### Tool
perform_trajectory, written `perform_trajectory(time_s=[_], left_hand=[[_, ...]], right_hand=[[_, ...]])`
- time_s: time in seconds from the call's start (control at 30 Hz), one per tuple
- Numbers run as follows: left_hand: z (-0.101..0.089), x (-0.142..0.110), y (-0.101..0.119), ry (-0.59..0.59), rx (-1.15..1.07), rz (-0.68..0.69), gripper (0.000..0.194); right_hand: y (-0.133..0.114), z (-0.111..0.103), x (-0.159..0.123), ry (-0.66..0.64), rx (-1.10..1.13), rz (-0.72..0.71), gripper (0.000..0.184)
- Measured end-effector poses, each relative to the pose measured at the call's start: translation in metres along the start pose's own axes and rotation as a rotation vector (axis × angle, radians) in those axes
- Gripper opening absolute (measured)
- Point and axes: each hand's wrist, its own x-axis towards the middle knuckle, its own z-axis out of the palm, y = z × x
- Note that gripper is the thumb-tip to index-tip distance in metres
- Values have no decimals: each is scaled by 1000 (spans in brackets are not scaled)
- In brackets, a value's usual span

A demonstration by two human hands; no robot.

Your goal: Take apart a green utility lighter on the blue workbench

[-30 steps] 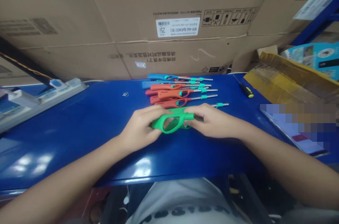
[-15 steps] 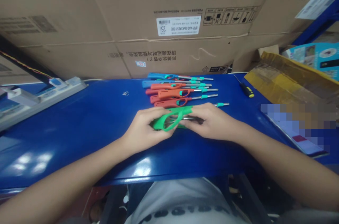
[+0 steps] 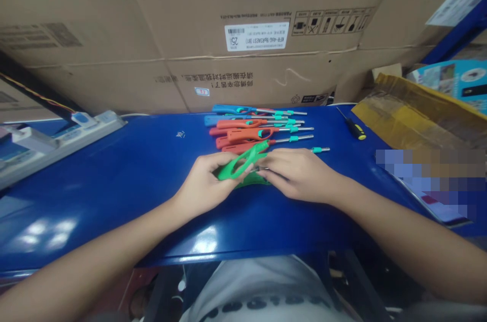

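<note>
**Person's two hands at a blue counter (image 3: 114, 195), head-camera view.** The left hand (image 3: 207, 185) holds a green plastic utility-lighter handle (image 3: 239, 166), its fingers (image 3: 213, 170) clamped around the grip. The handle is tilted, rising toward the right, and lies just in front of the row of other lighters. The right hand (image 3: 300, 175) lies just beside the left, with its fingers (image 3: 272, 166) together at a thin metal shaft (image 3: 263, 169) between the hands; whether they clamp the shaft cannot be told. A second green plastic piece (image 3: 253, 183) lies beneath the hands, partly hidden by them.

Beyond the hands, orange-red lighters (image 3: 243, 134) and blue lighters (image 3: 228, 110) lie side by side on the counter, with steel nozzles and teal collars pointing right. A separate steel nozzle with a teal collar (image 3: 320, 149) lies to their right. Farther right are a black-and-yellow-handled screwdriver (image 3: 355, 131) and a parcel with yellow tape (image 3: 414, 109). A pixelated, unreadable sheet (image 3: 429, 185) lies at the right edge. A white power strip (image 3: 64, 142) lies at the left, and cardboard cartons (image 3: 247, 7) stand behind the counter.
</note>
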Motion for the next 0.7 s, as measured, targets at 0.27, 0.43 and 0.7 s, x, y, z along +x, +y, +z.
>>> perform_trajectory(time_s=[0.27,0.43,0.7], left_hand=[[1,0,-2,-6,-49,-37,18],[1,0,1,-14,-38,-59,21],[1,-2,-1,-12,36,3,21]], right_hand=[[-1,2,1,61,-30,-18,27],[1,4,1,70,-77,-48,27],[2,6,1,150,-83,-104,22]])
